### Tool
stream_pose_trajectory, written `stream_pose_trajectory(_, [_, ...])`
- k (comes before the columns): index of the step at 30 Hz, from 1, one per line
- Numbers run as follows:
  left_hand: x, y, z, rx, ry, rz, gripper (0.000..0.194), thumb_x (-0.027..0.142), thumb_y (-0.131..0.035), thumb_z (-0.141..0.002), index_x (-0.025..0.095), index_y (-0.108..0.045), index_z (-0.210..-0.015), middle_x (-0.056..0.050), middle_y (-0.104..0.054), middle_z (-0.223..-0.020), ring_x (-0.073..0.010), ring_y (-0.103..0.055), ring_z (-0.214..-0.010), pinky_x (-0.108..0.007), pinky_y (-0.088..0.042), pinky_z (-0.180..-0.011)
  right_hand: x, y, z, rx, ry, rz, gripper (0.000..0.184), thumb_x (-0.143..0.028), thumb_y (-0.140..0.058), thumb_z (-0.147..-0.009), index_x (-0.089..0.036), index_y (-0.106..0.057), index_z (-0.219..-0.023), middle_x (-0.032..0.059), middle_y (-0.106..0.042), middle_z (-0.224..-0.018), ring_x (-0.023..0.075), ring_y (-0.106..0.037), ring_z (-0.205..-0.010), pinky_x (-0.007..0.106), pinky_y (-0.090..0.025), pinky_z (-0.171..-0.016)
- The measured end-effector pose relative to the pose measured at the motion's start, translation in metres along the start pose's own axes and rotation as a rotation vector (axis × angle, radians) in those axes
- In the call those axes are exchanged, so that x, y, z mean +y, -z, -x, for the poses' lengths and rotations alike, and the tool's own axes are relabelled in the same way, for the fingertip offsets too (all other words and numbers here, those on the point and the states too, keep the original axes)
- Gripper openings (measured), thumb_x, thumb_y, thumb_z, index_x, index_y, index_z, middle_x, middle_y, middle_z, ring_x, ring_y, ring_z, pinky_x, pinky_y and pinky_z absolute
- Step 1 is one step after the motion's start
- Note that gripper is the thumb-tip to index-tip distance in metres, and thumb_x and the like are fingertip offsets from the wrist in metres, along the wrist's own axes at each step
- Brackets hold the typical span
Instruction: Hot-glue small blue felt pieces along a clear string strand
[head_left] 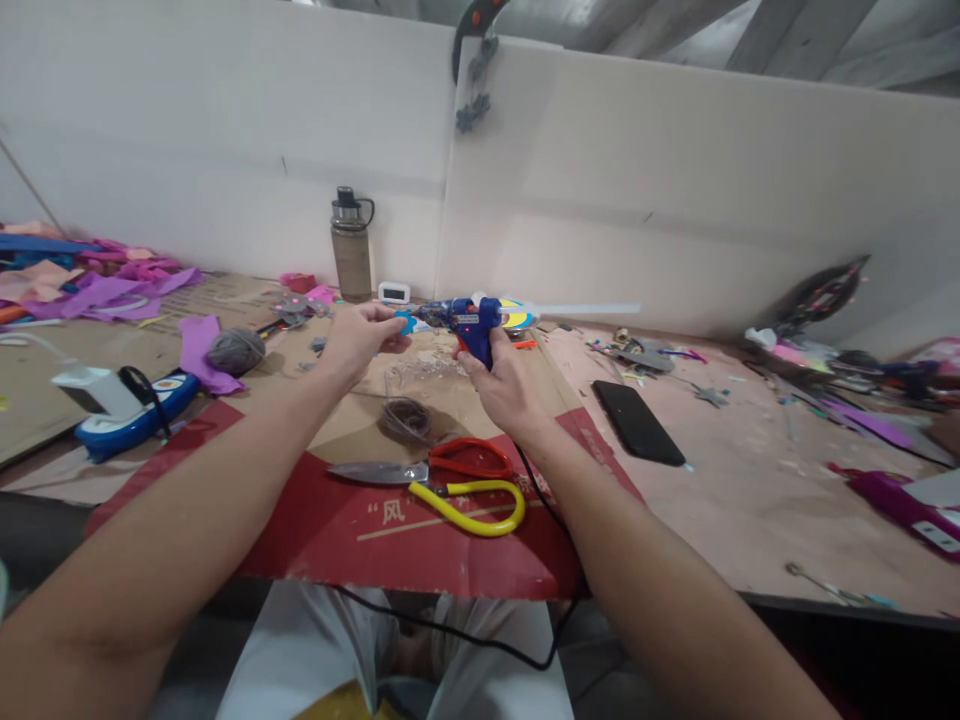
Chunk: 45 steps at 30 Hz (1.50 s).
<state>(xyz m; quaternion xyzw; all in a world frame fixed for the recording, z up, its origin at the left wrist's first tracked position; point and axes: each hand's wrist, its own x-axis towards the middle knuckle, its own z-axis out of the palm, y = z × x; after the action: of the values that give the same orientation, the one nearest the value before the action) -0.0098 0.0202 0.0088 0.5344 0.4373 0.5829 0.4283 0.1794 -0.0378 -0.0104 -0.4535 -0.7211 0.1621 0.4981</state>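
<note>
My right hand (499, 380) is closed round the handle of a blue hot glue gun (472, 325), its nozzle pointing left and a clear glue stick (589, 309) jutting from its rear. Between the fingertips of my left hand (371, 335) is a small blue felt-like piece (406, 322), close to the nozzle; whether they touch I cannot tell. Below the hands lies a coil of grey yarn (406, 418). Nearer to me, scissors (386, 473) with one red and one yellow handle rest partly open on red card (300, 530).
A water bottle (351, 250) stands by the white wall. To the left are a blue power strip (135, 420), a grey yarn ball (235, 351) and purple scraps (112, 300). A black phone (637, 422) lies at right. The gun's black cord (450, 630) loops over the front edge.
</note>
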Motion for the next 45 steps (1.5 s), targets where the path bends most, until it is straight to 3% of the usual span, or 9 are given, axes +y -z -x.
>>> stream_pose_trajectory(15, [0.0012, -0.0015, 0.0032, -0.045, -0.004, -0.05, 0.01, 0.018, -0.072, -0.07, 0.011, -0.064, -0.07, -0.004, -0.064, -0.057, -0.0121, -0.061, -0.049, -0.026, -0.054, -0.056, -0.0007, -0.0002, 0.0002, 0.019, 0.027, 0.058, 0.037, -0.033, -0.047, -0.087, -0.019, -0.049, -0.121, 0.0121, -0.062, -0.112, 0.0247, -0.057, -0.101, 0.041, -0.045, -0.095])
stream_pose_trajectory(21, [0.003, -0.0019, 0.0047, -0.057, -0.013, -0.052, 0.01, 0.018, -0.07, -0.07, 0.01, -0.064, -0.071, -0.004, -0.065, -0.058, -0.0122, -0.061, -0.049, -0.026, -0.054, -0.054, -0.0028, -0.0002, 0.0003, 0.023, 0.024, 0.065, 0.041, -0.031, -0.047, -0.087, -0.02, -0.046, -0.126, 0.0124, -0.06, -0.12, 0.0248, -0.055, -0.111, 0.041, -0.042, -0.099])
stream_pose_trajectory(45, [-0.0025, -0.0001, 0.0018, -0.066, -0.032, -0.04, 0.016, 0.022, -0.075, -0.067, 0.01, -0.065, -0.072, -0.005, -0.066, -0.059, -0.0131, -0.062, -0.05, -0.028, -0.056, -0.058, -0.0038, 0.0007, 0.0017, 0.022, -0.017, 0.081, 0.039, -0.029, -0.048, -0.086, -0.019, -0.046, -0.124, 0.0131, -0.062, -0.116, 0.0266, -0.058, -0.106, 0.044, -0.045, -0.096])
